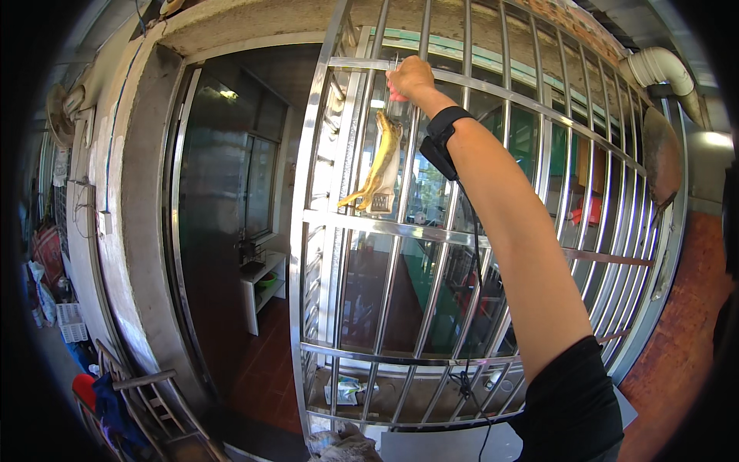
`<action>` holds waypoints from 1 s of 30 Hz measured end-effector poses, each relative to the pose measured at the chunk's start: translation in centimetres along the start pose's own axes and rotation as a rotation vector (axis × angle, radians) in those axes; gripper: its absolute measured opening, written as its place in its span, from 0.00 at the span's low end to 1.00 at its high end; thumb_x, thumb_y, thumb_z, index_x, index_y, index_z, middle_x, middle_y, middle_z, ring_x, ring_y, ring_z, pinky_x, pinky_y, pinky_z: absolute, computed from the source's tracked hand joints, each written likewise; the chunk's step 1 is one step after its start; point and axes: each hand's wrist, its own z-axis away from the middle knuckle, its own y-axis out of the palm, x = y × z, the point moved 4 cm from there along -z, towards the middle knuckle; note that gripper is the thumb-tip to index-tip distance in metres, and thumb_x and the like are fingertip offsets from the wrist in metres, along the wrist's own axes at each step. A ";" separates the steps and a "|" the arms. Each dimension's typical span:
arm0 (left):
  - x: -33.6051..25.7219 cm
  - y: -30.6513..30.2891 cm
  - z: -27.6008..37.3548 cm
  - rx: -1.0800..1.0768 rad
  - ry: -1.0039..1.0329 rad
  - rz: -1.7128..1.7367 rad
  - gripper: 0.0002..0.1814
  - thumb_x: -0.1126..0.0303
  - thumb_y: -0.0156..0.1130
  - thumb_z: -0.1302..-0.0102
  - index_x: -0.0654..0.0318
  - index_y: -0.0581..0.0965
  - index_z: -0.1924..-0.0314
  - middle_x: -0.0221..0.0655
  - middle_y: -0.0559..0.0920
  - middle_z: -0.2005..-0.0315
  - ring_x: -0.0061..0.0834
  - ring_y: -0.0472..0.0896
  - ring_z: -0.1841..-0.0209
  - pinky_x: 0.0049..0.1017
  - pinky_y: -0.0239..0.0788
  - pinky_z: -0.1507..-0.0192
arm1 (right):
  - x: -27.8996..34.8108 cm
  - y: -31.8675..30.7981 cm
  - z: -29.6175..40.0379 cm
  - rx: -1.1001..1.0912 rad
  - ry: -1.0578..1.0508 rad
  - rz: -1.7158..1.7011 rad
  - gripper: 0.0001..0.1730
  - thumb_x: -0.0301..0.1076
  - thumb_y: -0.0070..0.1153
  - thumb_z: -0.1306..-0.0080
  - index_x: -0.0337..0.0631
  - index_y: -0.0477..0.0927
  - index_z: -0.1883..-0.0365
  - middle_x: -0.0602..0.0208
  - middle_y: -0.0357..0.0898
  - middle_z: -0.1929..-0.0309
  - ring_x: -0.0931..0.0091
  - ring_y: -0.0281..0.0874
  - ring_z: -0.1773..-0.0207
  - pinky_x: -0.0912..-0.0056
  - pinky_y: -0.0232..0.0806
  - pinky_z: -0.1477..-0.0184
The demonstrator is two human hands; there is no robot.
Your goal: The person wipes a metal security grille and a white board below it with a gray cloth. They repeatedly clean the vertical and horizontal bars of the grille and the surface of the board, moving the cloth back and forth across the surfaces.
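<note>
My right hand [411, 79] is raised to the upper crossbar of a stainless steel window grille [398, 229]. Its fingers are closed around what looks like a thin metal wire [396, 58], which shows above the fist. Just below the hand, a yellow, curved, limp-looking item [382, 161] with a forked lower end hangs in front of the bars. Beside it hangs a pale, flat tool [381, 202] with a slotted lower end, perhaps a peeler or grater. A black band with a small black device [437, 157] is strapped to my right wrist. My left hand is out of view.
A black cable [478, 242] runs down from the wrist device past the bars. Left of the grille is an open doorway [271, 358]. A wooden chair [150, 381] stands at lower left. A rumpled grey cloth-like thing [343, 444] lies at the bottom. A wok [662, 156] hangs at right.
</note>
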 end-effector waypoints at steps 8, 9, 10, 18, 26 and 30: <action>0.0 -0.8 -0.4 -0.002 -0.021 -0.005 0.35 0.66 0.67 0.37 0.55 0.65 0.32 0.32 0.72 0.37 0.31 0.71 0.36 0.38 0.65 0.37 | -0.8 1.5 -0.5 -0.025 0.009 0.005 0.15 0.40 0.61 0.34 0.33 0.84 0.67 0.64 0.85 0.78 0.74 0.85 0.76 0.72 0.77 0.62; 0.1 -0.9 -0.5 0.001 -0.025 -0.005 0.34 0.65 0.67 0.36 0.55 0.64 0.32 0.32 0.72 0.37 0.31 0.71 0.36 0.38 0.65 0.37 | -0.8 1.5 -0.5 -0.033 0.007 0.002 0.15 0.39 0.61 0.34 0.33 0.84 0.66 0.64 0.85 0.78 0.74 0.85 0.76 0.72 0.77 0.62; 0.0 -0.9 -0.6 0.001 -0.027 -0.005 0.34 0.65 0.67 0.36 0.55 0.64 0.32 0.32 0.72 0.37 0.31 0.71 0.36 0.38 0.65 0.37 | -0.5 1.4 -0.5 -0.034 -0.025 0.037 0.12 0.35 0.59 0.35 0.31 0.84 0.65 0.64 0.85 0.77 0.74 0.85 0.77 0.73 0.77 0.64; 0.0 -1.1 -1.6 0.014 -0.051 -0.013 0.34 0.64 0.66 0.36 0.55 0.64 0.31 0.32 0.72 0.38 0.31 0.71 0.37 0.38 0.65 0.38 | 0.5 0.8 -0.2 -0.056 0.052 -0.098 0.09 0.26 0.56 0.36 0.29 0.85 0.67 0.61 0.85 0.76 0.75 0.84 0.78 0.74 0.77 0.74; 0.2 -1.0 -2.2 0.030 -0.070 -0.018 0.34 0.62 0.66 0.35 0.54 0.64 0.31 0.32 0.72 0.38 0.32 0.71 0.37 0.39 0.66 0.38 | 1.9 -1.7 -0.3 -0.158 -0.019 -0.098 0.07 0.27 0.61 0.40 0.30 0.86 0.73 0.61 0.85 0.79 0.79 0.82 0.80 0.76 0.75 0.77; 0.4 -0.9 -2.3 0.040 -0.080 -0.016 0.33 0.62 0.65 0.35 0.54 0.64 0.31 0.32 0.72 0.38 0.32 0.71 0.37 0.39 0.66 0.38 | 2.4 -4.3 -1.6 -0.194 -0.040 -0.120 0.08 0.26 0.60 0.39 0.30 0.86 0.75 0.61 0.84 0.80 0.78 0.82 0.80 0.75 0.74 0.79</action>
